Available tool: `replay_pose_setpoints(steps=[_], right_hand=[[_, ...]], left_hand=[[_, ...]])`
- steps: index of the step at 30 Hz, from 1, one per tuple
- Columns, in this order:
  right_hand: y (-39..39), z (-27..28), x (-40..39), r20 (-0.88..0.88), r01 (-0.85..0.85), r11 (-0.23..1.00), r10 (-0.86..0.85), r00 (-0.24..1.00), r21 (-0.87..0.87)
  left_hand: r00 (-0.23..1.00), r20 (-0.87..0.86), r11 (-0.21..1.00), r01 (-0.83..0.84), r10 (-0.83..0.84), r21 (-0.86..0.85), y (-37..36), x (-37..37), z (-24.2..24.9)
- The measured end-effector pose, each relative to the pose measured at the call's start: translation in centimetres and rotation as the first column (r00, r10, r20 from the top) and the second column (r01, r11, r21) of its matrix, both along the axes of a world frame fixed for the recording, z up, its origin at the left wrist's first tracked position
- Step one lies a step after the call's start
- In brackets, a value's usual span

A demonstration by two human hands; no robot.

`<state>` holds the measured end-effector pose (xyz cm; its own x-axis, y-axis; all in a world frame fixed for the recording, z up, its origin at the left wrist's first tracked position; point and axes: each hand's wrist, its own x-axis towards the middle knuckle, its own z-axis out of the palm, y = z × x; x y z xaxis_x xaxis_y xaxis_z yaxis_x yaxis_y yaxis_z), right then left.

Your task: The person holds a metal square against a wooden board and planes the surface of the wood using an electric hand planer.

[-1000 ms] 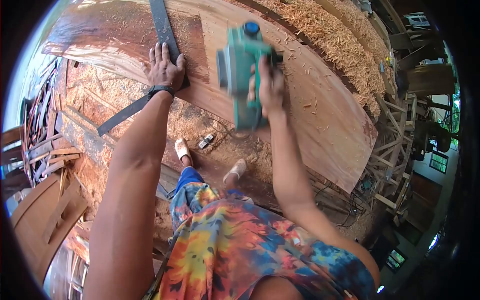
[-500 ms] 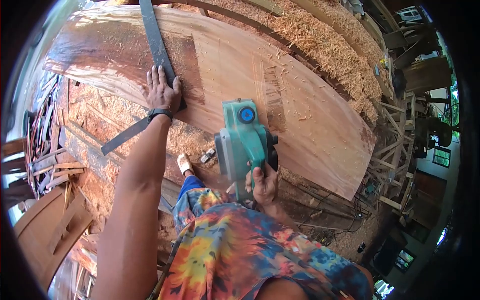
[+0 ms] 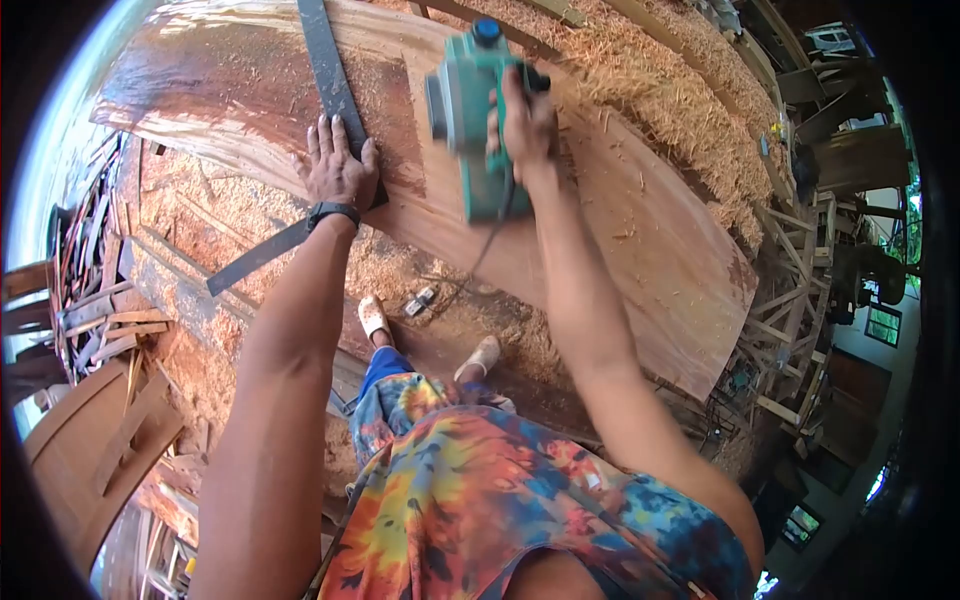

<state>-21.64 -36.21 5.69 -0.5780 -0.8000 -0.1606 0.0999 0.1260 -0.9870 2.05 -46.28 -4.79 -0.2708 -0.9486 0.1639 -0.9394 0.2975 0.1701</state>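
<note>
My right hand is wrapped round the handle of a green electric planer, slightly blurred, over the far part of a wide wooden board. A power cord trails from the planer's rear. With fingers stretched out, my left hand lies flat at the board's near edge, beside and partly over a dark grey flat strip that crosses the board. Whether the palm presses on the strip or the wood is hard to tell. The board's left part is dark and rough, its right part paler and smoother.
Wood shavings are heaped behind the board. Another grey strip sticks out below my left wrist. Scrap wood piles up at left, and a wooden frame stands at right. A small object lies on the floor near my feet.
My right hand has pushed the planer away from my body, from the board's near edge towards its far edge. The left hand stays in place on the board; the view has shifted slightly.
</note>
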Motion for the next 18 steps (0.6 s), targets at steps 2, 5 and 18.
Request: replay_pose_setpoints(steps=[2, 5, 18], right_hand=[[-4.2, -0.6, -2.3, 0.0, -0.012, 1.0, 0.012, 1.0, -0.027], [-7.7, 1.1, -3.3, -0.029, 0.009, 0.997, -0.012, 0.999, -0.076], [19.4, 1.7, 10.4, 0.02, -0.055, 0.998, 0.054, 0.998, 0.026]], left_hand=[[1.0, -0.029, 1.0, 0.004, -0.004, -0.018, -0.1, -0.1, -0.1], [1.0, -0.025, 1.0, 0.001, -0.001, 0.001, -0.3, 0.1, -0.2], [0.999, -0.036, 1.0, -0.005, 0.006, 0.011, -0.2, -0.1, -0.1]])
